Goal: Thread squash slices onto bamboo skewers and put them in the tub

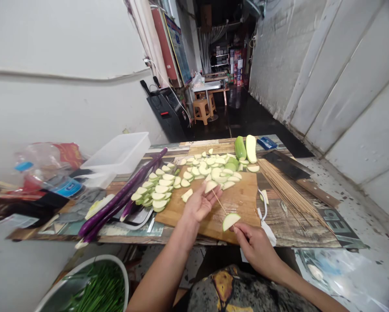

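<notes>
My right hand pinches the near end of a thin bamboo skewer that carries one pale zucchini slice. The skewer's tip points up and left toward my left hand. My left hand holds another zucchini slice at its fingertips, close to the skewer tip. Both hands hover over a wooden cutting board. Several more cut zucchini slices lie piled across the far side of the board and to its left.
Two zucchini halves lie at the board's far end. A bundle of bamboo skewers and a cleaver lie to the right. Long purple eggplants, a clear plastic tub, a water bottle and a bowl of greens sit on the left.
</notes>
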Demonstrator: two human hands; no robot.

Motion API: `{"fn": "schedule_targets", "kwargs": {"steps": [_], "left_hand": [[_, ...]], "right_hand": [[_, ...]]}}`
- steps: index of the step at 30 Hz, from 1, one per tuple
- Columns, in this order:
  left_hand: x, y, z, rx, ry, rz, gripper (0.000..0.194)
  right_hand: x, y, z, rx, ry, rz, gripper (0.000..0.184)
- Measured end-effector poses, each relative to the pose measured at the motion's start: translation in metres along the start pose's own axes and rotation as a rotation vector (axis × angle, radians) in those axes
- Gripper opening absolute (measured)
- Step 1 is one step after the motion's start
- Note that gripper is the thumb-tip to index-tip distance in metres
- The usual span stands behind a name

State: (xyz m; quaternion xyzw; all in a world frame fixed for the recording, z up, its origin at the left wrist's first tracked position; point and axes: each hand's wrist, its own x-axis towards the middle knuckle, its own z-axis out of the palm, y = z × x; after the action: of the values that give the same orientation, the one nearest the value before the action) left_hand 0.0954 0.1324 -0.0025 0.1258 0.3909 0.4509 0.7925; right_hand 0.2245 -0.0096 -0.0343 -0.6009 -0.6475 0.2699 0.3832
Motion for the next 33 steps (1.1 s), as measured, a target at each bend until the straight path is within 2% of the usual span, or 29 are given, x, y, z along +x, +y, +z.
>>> {"fn": "schedule_targets", "kwargs": {"steps": [4,11,33], "left_hand": [[0.001,-0.005,0.002,0.031,0.038,0.105,0.009],[0.005,-0.012,-0.002,0.09,0.01,0.241,0.006],[0.002,-0.018,0.001,0.16,0.064,0.228,0.005]], "right_hand": [[0.0,0.002,0.001,-0.011,-0.017,0.006,0.03],[0.001,0.003,0.001,-0.038,-0.018,0.008,0.031],[-0.001,0.007,0.01,-0.018,0.025,0.02,0.033]]}}
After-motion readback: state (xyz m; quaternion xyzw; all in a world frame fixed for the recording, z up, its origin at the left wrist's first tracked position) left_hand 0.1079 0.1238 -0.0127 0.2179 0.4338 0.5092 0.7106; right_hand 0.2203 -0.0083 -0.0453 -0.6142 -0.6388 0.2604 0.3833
